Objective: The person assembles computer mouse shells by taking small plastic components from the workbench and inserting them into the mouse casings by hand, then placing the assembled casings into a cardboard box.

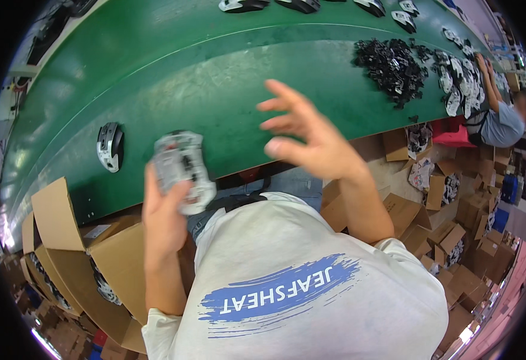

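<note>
My left hand (166, 219) grips a part (194, 165) by its edge, best done lightly. My right hand (318, 143) spreads wide, empty

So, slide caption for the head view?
Left hand holds grey contoured plastic shell; empty right hand over long green table.

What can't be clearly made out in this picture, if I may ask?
- Grey part, head view: blurred; the left hand covers some of it.
- Shells, head view: cut off by the top edge.
- Black pieces, head view: too small and heaped to tell apart.
- Left box, head view: its cardboard hides most contents.
</note>
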A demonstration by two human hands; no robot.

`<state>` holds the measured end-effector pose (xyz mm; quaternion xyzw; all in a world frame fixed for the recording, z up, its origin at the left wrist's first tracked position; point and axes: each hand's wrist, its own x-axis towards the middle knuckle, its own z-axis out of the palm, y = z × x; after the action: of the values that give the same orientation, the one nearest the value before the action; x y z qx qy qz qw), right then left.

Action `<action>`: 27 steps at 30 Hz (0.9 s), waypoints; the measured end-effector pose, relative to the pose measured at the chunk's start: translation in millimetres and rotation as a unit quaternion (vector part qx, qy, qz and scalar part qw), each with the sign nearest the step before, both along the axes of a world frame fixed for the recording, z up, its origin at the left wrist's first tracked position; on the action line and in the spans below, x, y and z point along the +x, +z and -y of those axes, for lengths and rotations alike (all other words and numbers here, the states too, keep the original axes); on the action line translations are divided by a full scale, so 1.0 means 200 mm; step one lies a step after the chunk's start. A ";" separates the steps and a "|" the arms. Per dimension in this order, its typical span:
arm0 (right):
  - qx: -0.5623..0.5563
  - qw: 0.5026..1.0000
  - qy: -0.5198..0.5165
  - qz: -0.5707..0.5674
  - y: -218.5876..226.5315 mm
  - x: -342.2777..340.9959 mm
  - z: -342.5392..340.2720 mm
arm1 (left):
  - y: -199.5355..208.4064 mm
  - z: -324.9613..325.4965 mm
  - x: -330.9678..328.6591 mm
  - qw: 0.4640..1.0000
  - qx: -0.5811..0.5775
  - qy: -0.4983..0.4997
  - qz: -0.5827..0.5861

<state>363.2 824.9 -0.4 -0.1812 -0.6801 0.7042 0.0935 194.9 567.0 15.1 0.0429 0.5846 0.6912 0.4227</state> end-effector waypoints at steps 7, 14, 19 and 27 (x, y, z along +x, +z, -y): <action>0.428 0.775 -0.462 0.044 -0.25 0.57 -0.66 | 0.37 1.11 -0.30 0.880 -0.061 0.378 -0.280; 0.549 0.682 -0.440 0.202 -0.68 1.07 -0.99 | 0.11 2.05 -0.18 0.710 -0.368 0.557 -0.225; 0.467 0.728 -0.447 0.228 -0.66 0.94 -0.91 | 0.03 1.97 -0.10 0.736 -0.563 0.372 -0.057; 0.375 0.831 -0.387 0.137 -0.59 0.81 -0.71 | 0.32 1.08 -0.39 0.695 -0.364 0.274 -0.556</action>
<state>526.1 966.3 -117.5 -0.4757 -0.7718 0.2691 0.3251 117.6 350.4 78.4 0.0999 0.9048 0.3596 -0.2052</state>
